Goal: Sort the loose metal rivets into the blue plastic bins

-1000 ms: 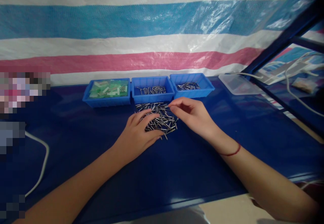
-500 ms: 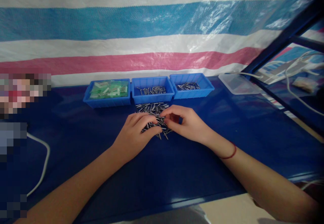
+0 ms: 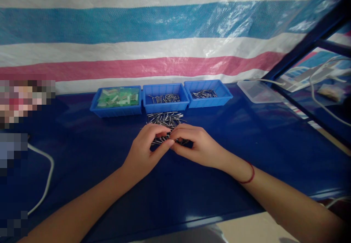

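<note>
A loose pile of slim, shiny metal pins (image 3: 164, 118) lies on the blue table, partly covered by my hands; their exact kind is too small to tell. My left hand (image 3: 145, 146) curves over the pile's left side, thumb and forefinger apart, with a gap between them. From the right, my right hand (image 3: 196, 144) meets it, its thumb and fingertips drawn together in a pinch close to my left thumb. Whatever sits in that pinch is hidden. Behind the pile, the middle blue bin (image 3: 166, 107) and the right blue bin (image 3: 211, 101) hold similar metal pins.
The left blue bin (image 3: 117, 112) contains green bags with small pale pieces. A clear plastic lid (image 3: 259, 91) rests at the back right beside a dark metal frame (image 3: 307, 56). White cable (image 3: 51, 169) runs along the left. Striped sheeting (image 3: 137, 23) hangs behind the table (image 3: 123, 206).
My right hand has come down and slightly left, toward me, off the pile's middle. My left thumb and forefinger have shifted so that both hands' fingertips now meet.
</note>
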Available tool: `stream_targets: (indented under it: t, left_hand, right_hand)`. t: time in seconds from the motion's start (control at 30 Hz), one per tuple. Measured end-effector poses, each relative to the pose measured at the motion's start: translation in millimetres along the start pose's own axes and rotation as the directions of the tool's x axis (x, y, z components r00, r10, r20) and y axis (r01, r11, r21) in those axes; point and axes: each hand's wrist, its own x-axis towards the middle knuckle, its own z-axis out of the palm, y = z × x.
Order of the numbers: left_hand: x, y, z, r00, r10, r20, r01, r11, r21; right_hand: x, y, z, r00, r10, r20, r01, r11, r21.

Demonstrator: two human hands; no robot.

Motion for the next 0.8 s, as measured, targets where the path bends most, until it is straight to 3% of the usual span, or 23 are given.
stream_targets:
  t: [0.57,0.8]
  left_hand:
    - [3.1,6.1,-3.4,0.998,0.047,-0.032,-0.047,0.999,-0.010]
    - [4.5,0.8,-7.2,0.998,0.021,-0.061,-0.020,1.000,0.012]
  right_hand:
    - [-1.4,2.5,-0.1,0.999,0.054,-0.001,-0.054,0.997,0.052]
    - [0.8,-0.3,-8.6,0.985,0.060,-0.162,-0.048,0.996,0.075]
